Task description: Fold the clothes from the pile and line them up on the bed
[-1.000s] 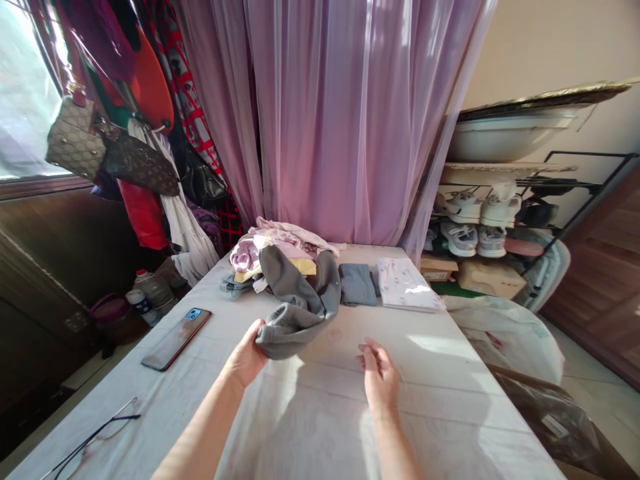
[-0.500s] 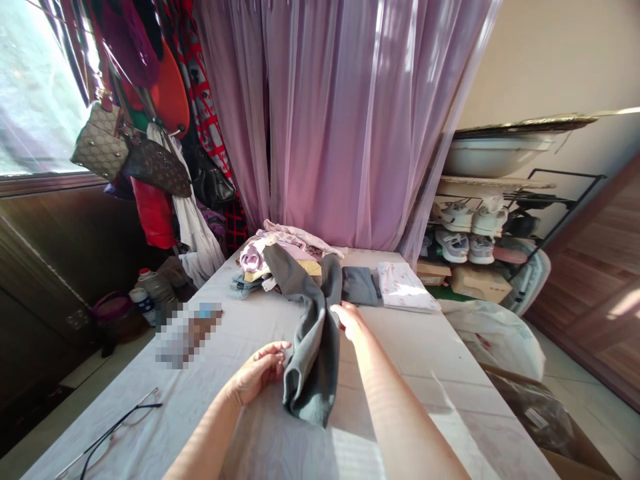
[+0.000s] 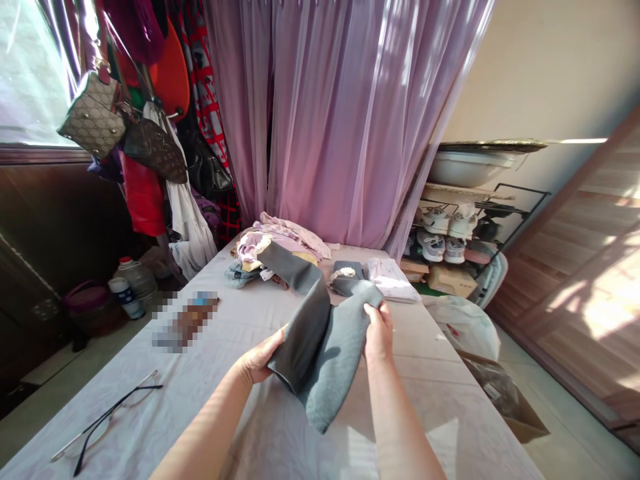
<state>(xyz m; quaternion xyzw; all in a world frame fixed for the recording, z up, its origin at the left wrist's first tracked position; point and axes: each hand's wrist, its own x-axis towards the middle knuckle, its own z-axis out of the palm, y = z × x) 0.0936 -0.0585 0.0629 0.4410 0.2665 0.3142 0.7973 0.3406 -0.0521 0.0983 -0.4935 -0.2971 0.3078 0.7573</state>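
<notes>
Both my hands hold a grey garment (image 3: 320, 347) lifted above the white-covered table (image 3: 440, 400). My left hand (image 3: 257, 360) grips its near edge from underneath, fingers curled on the cloth. At the garment's upper right part, my right hand (image 3: 379, 330) is closed on it. One end of the garment trails back to a pile of clothes (image 3: 280, 243) at the table's far end. Beside the pile lie a folded grey cloth (image 3: 346, 273) and a folded white patterned cloth (image 3: 390, 280).
A phone (image 3: 185, 321) and a pair of glasses (image 3: 105, 423) lie on the table's left side. Bags (image 3: 125, 130) and clothes hang at the left by a window. A purple curtain (image 3: 345, 120) hangs behind. A shoe rack (image 3: 450, 233) and bags stand at the right.
My right hand reached forward to the grey garment and closed on it. Both hands then lifted the garment off the table and spread it between them.
</notes>
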